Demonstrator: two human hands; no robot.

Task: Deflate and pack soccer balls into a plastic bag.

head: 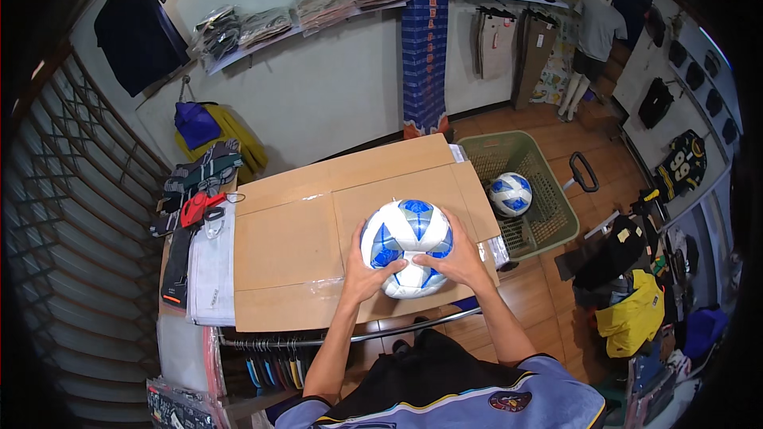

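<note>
Between my two hands is a white soccer ball (411, 232) with blue and grey panels, held above the right part of a flattened cardboard sheet (286, 244). My left hand (366, 268) grips its left side, and my right hand (459, 253) grips its right side. Both thumbs press on the front of the ball and nearly meet; the other fingers are mostly hidden behind it. A second ball (511, 194) of like pattern lies in a green plastic basket (566, 214) beyond the cardboard's right edge.
A red tagging gun or similar tool (197, 207) lies left of the cardboard, near folded clothes (202, 170). Below the front edge runs a metal rail (369, 335) with clothes hangers (274, 345). The basket has a black pull handle (584, 173). A clothing pile (626, 310) stands at right.
</note>
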